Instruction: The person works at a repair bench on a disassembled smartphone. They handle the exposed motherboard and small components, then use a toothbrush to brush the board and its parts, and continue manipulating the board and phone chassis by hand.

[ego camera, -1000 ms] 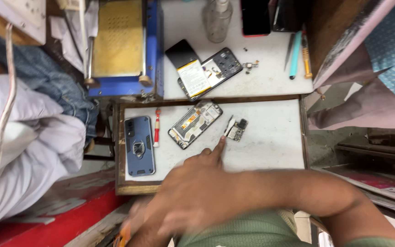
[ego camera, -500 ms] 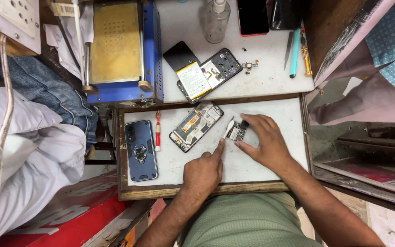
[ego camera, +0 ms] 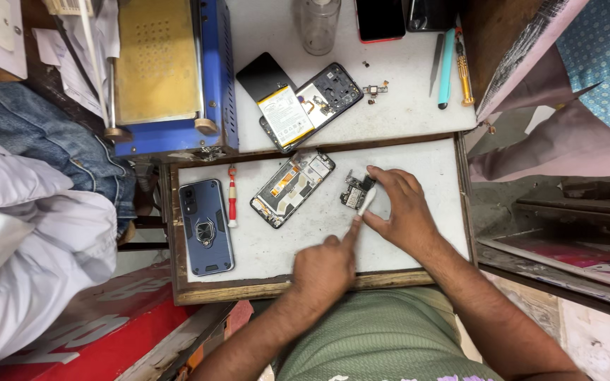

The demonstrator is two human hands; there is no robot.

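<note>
A small dark circuit board (ego camera: 352, 192) lies on the white work tray (ego camera: 432, 162). My right hand (ego camera: 405, 215) rests beside it, fingertips touching its right edge and holding it down. My left hand (ego camera: 321, 267) is curled near the tray's front rim and grips a thin white tool (ego camera: 366, 201) whose tip lies against the board. An opened phone body (ego camera: 292, 188) with bare insides lies just left of the board. Further left are a small red screwdriver (ego camera: 232, 197) and a phone in a blue case (ego camera: 206, 226).
Behind the tray lie another opened phone (ego camera: 312, 104) with its battery showing, a clear bottle (ego camera: 317, 25), loose small parts (ego camera: 375, 89) and several hand tools (ego camera: 447, 67). A blue machine with a yellow plate (ego camera: 157, 70) stands back left. Another person's clothing (ego camera: 22, 233) fills the left side.
My right hand came into view, reached the circuit board and now rests on it. My left hand drew back toward the tray's front, still pointing the white tool at the board.
</note>
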